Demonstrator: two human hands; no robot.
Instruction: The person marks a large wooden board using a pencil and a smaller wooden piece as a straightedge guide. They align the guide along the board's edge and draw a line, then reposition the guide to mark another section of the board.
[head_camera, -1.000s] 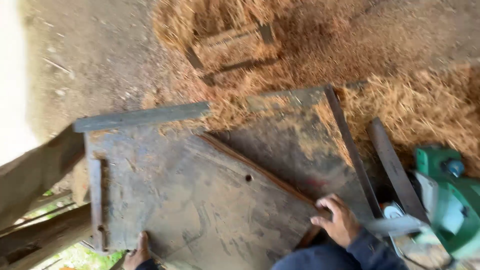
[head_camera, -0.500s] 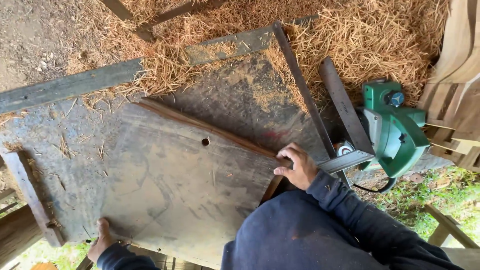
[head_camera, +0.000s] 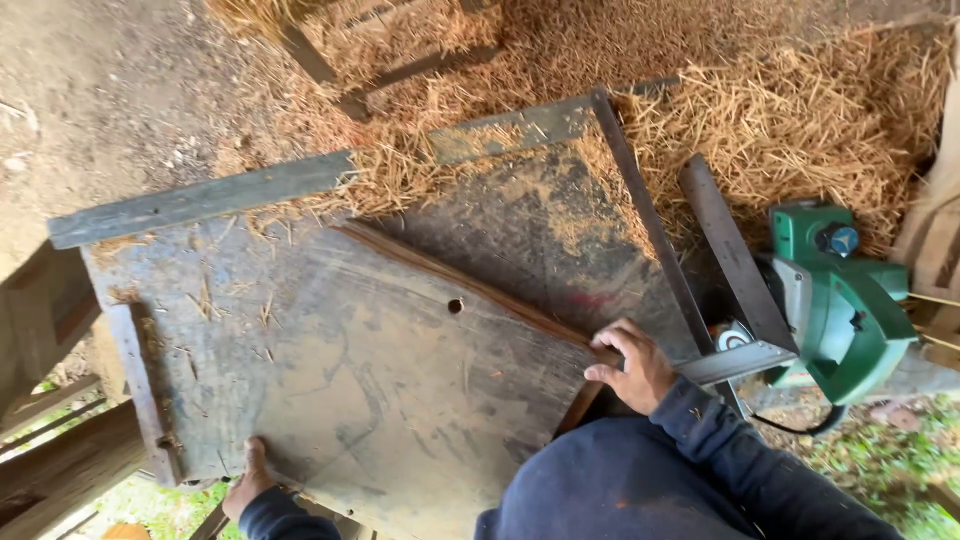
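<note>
Shifted since the earlier frame: view pulled back a little, whole panel edge now visible, both hands staying on the same spots of the board.

Worn grey plywood panel (head_camera: 330, 380) lying flat on a metal-framed bench, tilted askew to the frame. Small round hole (head_camera: 456, 305) near mid-panel. Splintered reddish edge (head_camera: 470, 285) running diagonally across the top.

Right hand (head_camera: 630, 365) fingers curled down over the near-right corner of that splintered edge, pressing on it. Left hand (head_camera: 248, 485) gripping the near-left edge, thumb on top, fingers hidden beneath.

Green electric saw (head_camera: 835, 290) lying just right of the bench, its flat metal base plate (head_camera: 735, 362) close beside the right hand. Blade state not readable. Angle-iron rails (head_camera: 650, 220) along the right side; straw (head_camera: 800, 110) heaped behind and strewn over the frame.

Risks, judged:
- Splinters into the right fingers from the ragged edge if the hand slides.
- Panel overhanging the near side; could tip or slip off if the left grip loosens.
- Sleeve or hand brushing the saw.
- Loose straw underfoot and under the panel, poor seating.
</note>
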